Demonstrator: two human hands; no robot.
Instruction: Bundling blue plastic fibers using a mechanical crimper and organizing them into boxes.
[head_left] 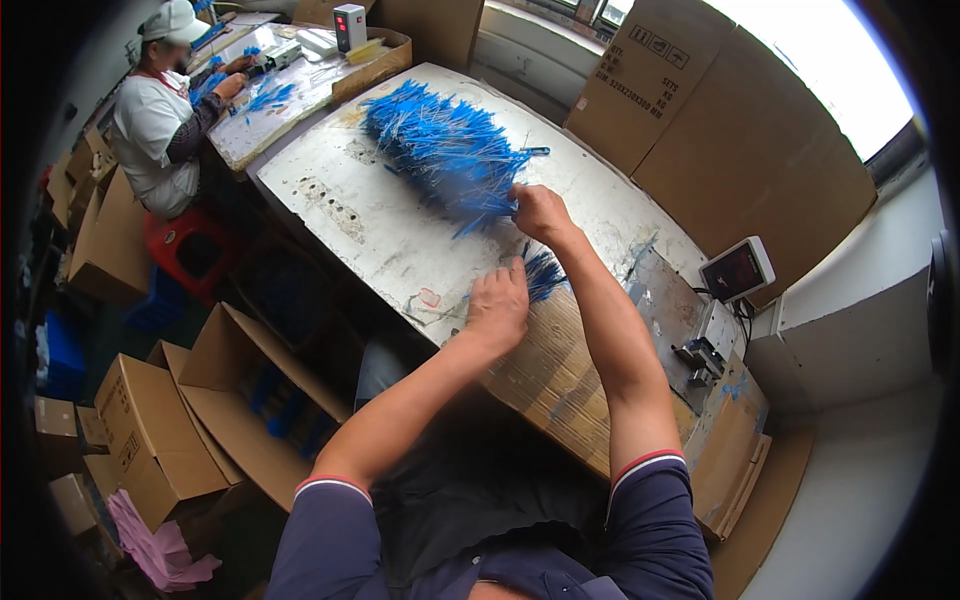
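Blue strands are heaped in a large, loose pile (440, 135) on the far half of the white table (380, 250). A much smaller bunch (542, 272) is seen nearer, apart from the pile, at the far end of a cardboard sheet (560, 350). The pile's near right edge is met by the right hand (540, 213), fingers drawn in narrowly; whether strands are pinched cannot be told. The left hand (498, 305) is placed just beside the bunch, fingers curled; its hold, too, cannot be made out.

Progress, as judged from amounts: only a little is set apart in the bunch, and by far the greater share is left in the pile, tangled and pointing many ways. An early or middle stage is suggested; no finished lot can be identified.

Farther right, a small display (738, 270) and a metal fixture (703, 355) are left untouched. At far left, other blue strands (265, 97) are handled by a co-worker (160, 125) at another table (240, 148).
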